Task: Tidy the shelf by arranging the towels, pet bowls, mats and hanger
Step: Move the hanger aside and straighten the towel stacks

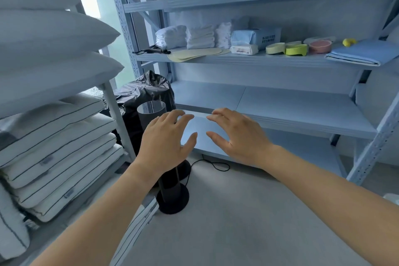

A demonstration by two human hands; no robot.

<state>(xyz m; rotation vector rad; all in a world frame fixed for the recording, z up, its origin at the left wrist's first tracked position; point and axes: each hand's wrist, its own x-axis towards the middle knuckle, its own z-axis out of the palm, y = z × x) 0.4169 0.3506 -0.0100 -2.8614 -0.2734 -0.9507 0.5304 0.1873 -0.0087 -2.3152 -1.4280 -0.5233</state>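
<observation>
Both grips released: left hand (166, 138) and right hand (239, 136) hold nothing. Towels (185, 36) at twelve o'clock judged soft, light; lift each stack from beneath.

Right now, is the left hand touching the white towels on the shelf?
Apart. The head view shows the left hand open in front of the lower shelf, while the white towels lie on the upper shelf, with clear space between them.

Both bare forearms extend forward, converging. Left hand (167, 136) and right hand (235, 134) are held palm-down, side by side, close but apart. Fingers spread, lightly bent, thumbs pointing inward. Neither holds anything.
</observation>
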